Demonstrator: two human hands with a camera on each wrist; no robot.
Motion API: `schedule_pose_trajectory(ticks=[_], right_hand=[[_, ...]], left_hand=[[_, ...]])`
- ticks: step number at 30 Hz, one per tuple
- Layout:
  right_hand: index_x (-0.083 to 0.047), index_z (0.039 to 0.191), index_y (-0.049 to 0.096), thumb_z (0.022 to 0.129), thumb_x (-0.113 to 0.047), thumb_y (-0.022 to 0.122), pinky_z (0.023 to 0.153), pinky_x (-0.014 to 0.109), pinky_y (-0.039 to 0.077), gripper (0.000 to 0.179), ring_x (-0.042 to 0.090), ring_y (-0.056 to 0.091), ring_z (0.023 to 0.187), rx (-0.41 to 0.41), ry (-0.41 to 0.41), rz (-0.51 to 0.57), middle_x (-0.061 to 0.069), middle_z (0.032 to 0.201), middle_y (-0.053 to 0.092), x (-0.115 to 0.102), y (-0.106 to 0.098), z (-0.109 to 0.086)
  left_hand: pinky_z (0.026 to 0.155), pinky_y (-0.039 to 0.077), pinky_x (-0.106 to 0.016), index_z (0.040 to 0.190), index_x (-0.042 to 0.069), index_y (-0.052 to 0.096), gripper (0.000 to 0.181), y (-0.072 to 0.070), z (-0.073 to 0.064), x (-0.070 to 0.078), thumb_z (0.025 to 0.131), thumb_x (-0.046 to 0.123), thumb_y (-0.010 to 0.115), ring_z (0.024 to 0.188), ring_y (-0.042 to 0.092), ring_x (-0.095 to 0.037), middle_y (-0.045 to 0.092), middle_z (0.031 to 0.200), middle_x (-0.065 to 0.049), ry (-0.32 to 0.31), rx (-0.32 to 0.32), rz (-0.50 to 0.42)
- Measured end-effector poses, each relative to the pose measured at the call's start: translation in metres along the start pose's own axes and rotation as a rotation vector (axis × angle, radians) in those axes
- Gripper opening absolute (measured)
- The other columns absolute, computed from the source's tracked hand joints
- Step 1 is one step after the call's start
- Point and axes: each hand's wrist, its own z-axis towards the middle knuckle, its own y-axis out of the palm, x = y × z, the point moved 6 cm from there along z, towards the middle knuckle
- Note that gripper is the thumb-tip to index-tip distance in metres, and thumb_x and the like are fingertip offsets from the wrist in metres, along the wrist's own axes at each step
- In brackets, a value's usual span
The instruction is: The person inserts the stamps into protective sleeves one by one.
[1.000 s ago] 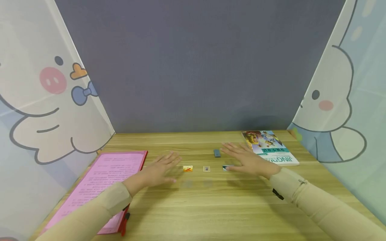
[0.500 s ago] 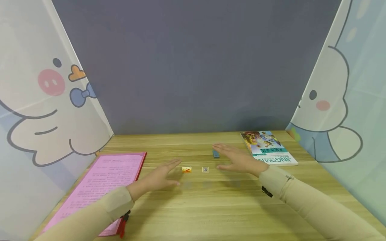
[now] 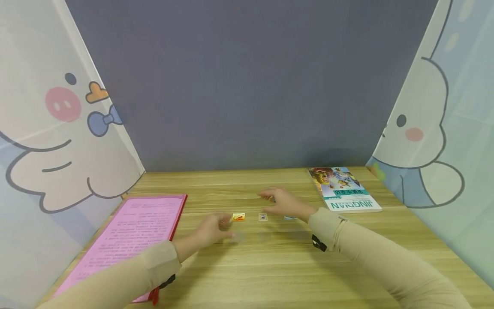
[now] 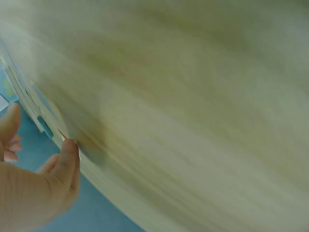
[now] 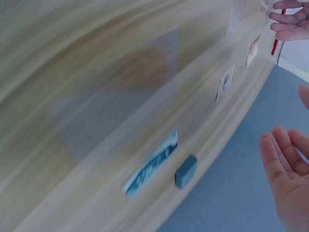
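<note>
Three small cards lie in a row across the wooden table [image 3: 231, 274]: yellow card [image 3: 238, 217] at left, pale card [image 3: 263, 217] in the middle, blue card [image 3: 290, 218] at right, partly covered by the right wrist. Left hand [image 3: 208, 232] is just left of the yellow card; fingers loosely bent, thumb apart from them. Contact with the card: cannot tell. Right hand [image 3: 284, 202] is over the right part of the row; fingers bent and side by side, thumb held away, with a gap between. Blue block [image 5: 186, 171] rests on the wood just beyond the blue card, mostly hidden by the right hand in the head view but plain and apart from its fingers in the right wrist view. Illustrated book [image 3: 344, 189] lies far right, lettering upside down. Pink printed sheet [image 3: 127, 240], red along its right edge, lies at left, its near part crossed by the left sleeve [image 3: 127, 277].
</note>
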Motion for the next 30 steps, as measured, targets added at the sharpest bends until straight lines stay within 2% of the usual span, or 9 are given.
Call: schedule_pose_trajectory(ticks=[4,6,11,15,20,24,27,30], right_hand=[[0.001,0.13,0.058,0.088,-0.016,0.073,0.089,0.038,0.056,0.047,0.029,0.062,0.103,-0.004,0.04,0.085,0.018,0.12,0.063,0.0,0.01,0.012],[0.001,0.127,0.061,0.087,-0.013,0.074,0.086,0.036,0.057,0.045,0.026,0.063,0.1,-0.001,0.089,0.15,0.017,0.117,0.065,0.001,0.014,0.017],[0.0,0.12,0.065,0.087,-0.01,0.072,0.08,0.032,0.059,0.036,0.017,0.064,0.091,0.017,0.285,0.372,0.009,0.108,0.067,0.009,0.028,0.028],[0.002,0.113,0.067,0.087,-0.007,0.07,0.077,0.033,0.06,0.028,0.02,0.067,0.082,0.029,0.405,0.486,0.01,0.105,0.067,0.012,0.04,0.033],[0.0,0.105,0.069,0.085,-0.009,0.073,0.074,0.034,0.06,0.022,0.021,0.069,0.075,0.019,0.461,0.478,0.011,0.101,0.069,0.01,0.052,0.039],[-0.001,0.1,0.069,0.082,-0.012,0.077,0.073,0.031,0.06,0.023,0.019,0.069,0.075,-0.002,0.474,0.454,0.01,0.099,0.07,0.007,0.058,0.043],[0.0,0.097,0.07,0.08,-0.013,0.079,0.066,0.026,0.057,0.023,0.015,0.065,0.069,-0.019,0.48,0.446,0.009,0.096,0.07,0.004,0.061,0.044],[-0.001,0.092,0.072,0.077,-0.011,0.081,0.055,0.018,0.05,0.02,0.009,0.057,0.06,-0.02,0.497,0.438,0.004,0.085,0.069,0.002,0.064,0.045]], left_hand=[[0.081,0.058,-0.036,0.119,-0.005,0.063,0.052,0.003,-0.001,0.001,0.074,0.01,0.084,0.096,0.064,-0.025,0.068,0.107,-0.014,-0.08,0.029,-0.012],[0.08,0.058,-0.035,0.115,-0.005,0.065,0.049,0.003,-0.001,0.002,0.073,0.01,0.085,0.094,0.063,-0.023,0.068,0.105,-0.013,-0.109,0.041,-0.015],[0.076,0.055,-0.034,0.103,0.0,0.067,0.04,0.005,0.0,0.0,0.071,0.013,0.087,0.09,0.059,-0.021,0.066,0.1,-0.009,-0.184,0.05,-0.016],[0.07,0.051,-0.029,0.098,0.002,0.066,0.036,0.007,-0.001,-0.001,0.071,0.012,0.087,0.084,0.053,-0.019,0.06,0.095,-0.009,-0.231,0.057,-0.016],[0.065,0.045,-0.026,0.094,0.002,0.065,0.033,0.008,-0.002,0.001,0.07,0.009,0.087,0.079,0.05,-0.018,0.057,0.089,-0.008,-0.251,0.081,0.011],[0.061,0.043,-0.023,0.089,0.004,0.064,0.029,0.01,-0.001,0.001,0.07,0.006,0.086,0.076,0.048,-0.017,0.055,0.084,-0.006,-0.259,0.078,0.027],[0.06,0.041,-0.023,0.085,0.005,0.064,0.027,0.011,-0.001,0.003,0.069,0.005,0.086,0.074,0.048,-0.016,0.054,0.08,-0.004,-0.259,0.077,0.031],[0.058,0.039,-0.023,0.082,0.005,0.063,0.026,0.013,-0.001,0.004,0.069,0.005,0.086,0.071,0.048,-0.016,0.054,0.077,-0.003,-0.25,0.08,0.04]])
